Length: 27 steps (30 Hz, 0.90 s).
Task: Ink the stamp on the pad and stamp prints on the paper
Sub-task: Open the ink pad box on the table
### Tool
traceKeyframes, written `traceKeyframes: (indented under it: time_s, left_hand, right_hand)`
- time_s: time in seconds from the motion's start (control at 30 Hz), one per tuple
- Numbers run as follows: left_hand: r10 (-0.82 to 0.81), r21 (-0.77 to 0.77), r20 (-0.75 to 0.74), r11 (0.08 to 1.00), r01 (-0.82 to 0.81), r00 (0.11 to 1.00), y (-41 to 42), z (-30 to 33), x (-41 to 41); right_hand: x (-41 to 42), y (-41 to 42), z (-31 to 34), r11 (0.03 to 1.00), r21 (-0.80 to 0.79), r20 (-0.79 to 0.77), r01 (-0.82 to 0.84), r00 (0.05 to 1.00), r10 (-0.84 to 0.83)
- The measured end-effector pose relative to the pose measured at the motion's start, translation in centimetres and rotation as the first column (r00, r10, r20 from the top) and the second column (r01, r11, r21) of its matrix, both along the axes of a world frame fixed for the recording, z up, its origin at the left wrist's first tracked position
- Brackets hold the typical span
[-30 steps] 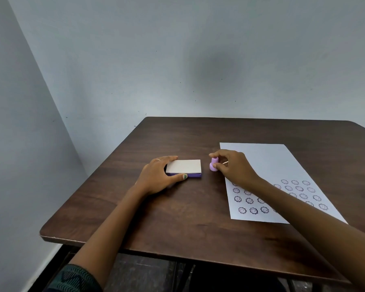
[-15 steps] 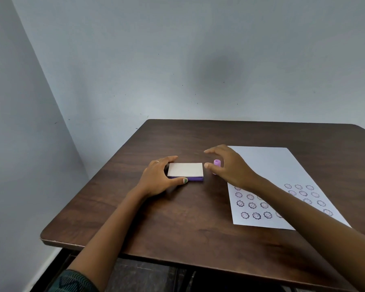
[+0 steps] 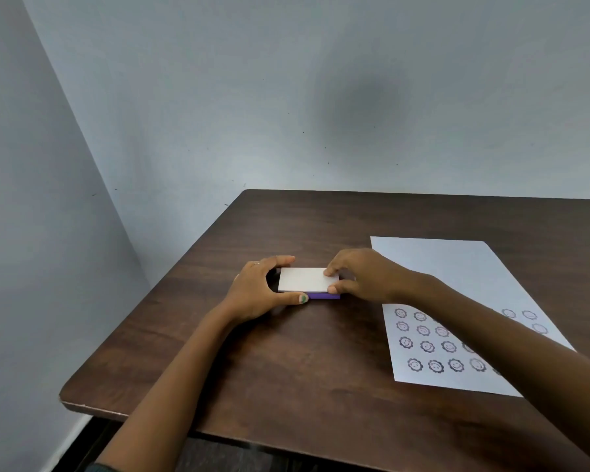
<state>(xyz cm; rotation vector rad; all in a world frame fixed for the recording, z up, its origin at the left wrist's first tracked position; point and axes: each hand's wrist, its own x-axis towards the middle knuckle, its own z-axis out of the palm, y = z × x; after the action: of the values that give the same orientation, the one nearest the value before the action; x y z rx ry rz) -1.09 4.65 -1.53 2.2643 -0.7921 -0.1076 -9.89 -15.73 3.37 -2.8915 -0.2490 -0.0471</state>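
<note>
The ink pad (image 3: 304, 280) lies flat on the table, a purple base under a closed white lid. My left hand (image 3: 256, 289) clasps its left end, thumb on the near edge and fingers on the far edge. My right hand (image 3: 365, 274) pinches the right end of the lid between thumb and fingertips. The small purple stamp is out of sight, hidden behind my right hand if it is still there. The white paper (image 3: 457, 267) lies to the right. Rows of round smiley prints (image 3: 427, 345) cover its near half, partly under my right forearm.
The dark wooden table (image 3: 286, 369) stands in a corner with grey walls at the back and left. Its left edge and near left corner are close to my left forearm. The far half of the paper is blank.
My right hand let go of the stamp beside the pad and moved left onto the pad's right end. My left hand has stayed on the pad.
</note>
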Motion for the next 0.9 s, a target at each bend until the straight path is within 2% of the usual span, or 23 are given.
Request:
traceKeyframes:
  time_s: [0.17,0.43,0.6,0.9]
  left_hand:
    - [0.003,-0.026,0.0,1.0,-0.003,1.0,0.0,-0.1,0.0]
    - [0.008,-0.039,-0.045,0.999,-0.009,0.999,-0.1,0.0,0.0]
    - [-0.013,-0.069,-0.065,0.998,0.008,0.998,-0.1,0.3,-0.1]
    - [0.008,-0.036,-0.072,0.999,-0.011,0.997,-0.1,0.1,0.1]
  right_hand:
    - [0.3,0.0,0.4,0.998,-0.061,-0.011,-0.018,1.0,0.018]
    - [1.9,-0.7,1.0,0.98,0.199,0.123,0.014,0.992,-0.04]
    - [3.6,-1.2,0.7,0.933,0.358,0.195,0.038,0.974,-0.114]
    - [5.4,-1.7,-0.5,0.9,0.411,0.228,0.146,0.939,-0.256]
